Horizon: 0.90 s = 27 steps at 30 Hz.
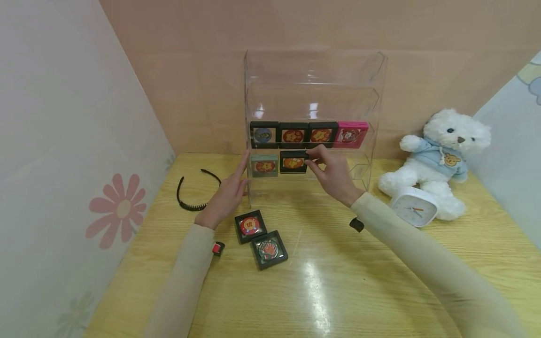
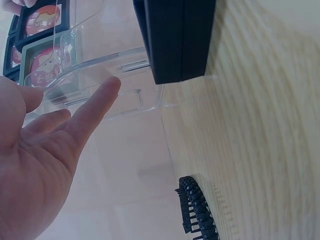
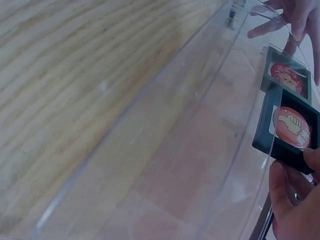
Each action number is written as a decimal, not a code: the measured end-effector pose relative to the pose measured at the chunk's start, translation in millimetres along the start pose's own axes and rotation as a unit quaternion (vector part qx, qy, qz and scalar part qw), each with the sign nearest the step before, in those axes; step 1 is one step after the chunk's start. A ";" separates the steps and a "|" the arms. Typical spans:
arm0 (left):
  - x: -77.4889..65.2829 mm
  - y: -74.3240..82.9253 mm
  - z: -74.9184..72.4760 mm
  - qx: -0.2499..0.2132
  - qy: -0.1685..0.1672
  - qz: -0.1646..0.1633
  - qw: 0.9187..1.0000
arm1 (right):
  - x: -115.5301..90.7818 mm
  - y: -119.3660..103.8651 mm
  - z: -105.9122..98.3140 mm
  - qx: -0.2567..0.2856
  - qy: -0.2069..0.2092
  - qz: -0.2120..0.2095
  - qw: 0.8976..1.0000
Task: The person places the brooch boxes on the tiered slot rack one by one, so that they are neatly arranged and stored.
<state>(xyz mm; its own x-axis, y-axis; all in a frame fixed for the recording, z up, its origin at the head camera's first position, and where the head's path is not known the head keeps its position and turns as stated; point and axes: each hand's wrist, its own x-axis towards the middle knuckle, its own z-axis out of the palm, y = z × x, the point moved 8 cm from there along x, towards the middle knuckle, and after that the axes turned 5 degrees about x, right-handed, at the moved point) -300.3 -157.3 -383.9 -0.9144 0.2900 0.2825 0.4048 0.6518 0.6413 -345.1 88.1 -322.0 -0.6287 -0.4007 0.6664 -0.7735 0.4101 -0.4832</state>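
A clear acrylic tiered rack (image 1: 313, 83) stands upright on the table. My right hand (image 1: 336, 176) pinches the right edge of a black square badge frame (image 1: 293, 163) between thumb and fingers, at the lower tier. In the right wrist view this frame (image 3: 291, 126) holds a red badge with a thumbs-up and overlaps a green badge frame (image 3: 286, 75) beside it. My left hand (image 1: 224, 199) has its fingers extended along the rack's left side, with the index fingertip (image 2: 111, 87) at the clear panel in the left wrist view.
Three black frames (image 1: 293, 136) and a pink frame (image 1: 352, 135) fill the tier above. Two black badge frames (image 1: 250, 226) lie on the table (image 1: 338, 291) in front. A black headband (image 1: 192, 206) lies left; a white teddy bear (image 1: 435, 178) and clock (image 1: 414, 206) sit right.
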 end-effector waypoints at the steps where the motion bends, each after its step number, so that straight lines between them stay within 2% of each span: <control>1: 0.2 0.5 -0.4 0.002 0.000 0.001 1.000 | -0.4 0.9 1.3 -0.001 -0.003 0.000 1.000; 8: 0.6 2.4 -1.8 0.020 0.000 0.001 1.000 | -2.7 4.1 7.3 0.008 -0.019 0.017 1.000; 17: 1.5 1.2 -1.2 0.008 -0.007 -0.008 1.000 | -3.5 7.3 9.4 0.010 -0.024 0.042 0.999; 27: 0.5 3.4 -2.3 0.005 -0.003 -0.006 1.000 | -3.8 4.1 4.7 0.012 -0.020 0.034 0.999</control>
<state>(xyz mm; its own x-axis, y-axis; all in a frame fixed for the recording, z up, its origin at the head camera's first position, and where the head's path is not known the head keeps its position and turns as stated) -299.4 -156.6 -379.9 -0.9192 0.2861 0.2706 0.3938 0.6618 0.6379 -346.3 87.4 -329.1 -0.6829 -0.4046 0.6083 -0.7297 0.4182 -0.5410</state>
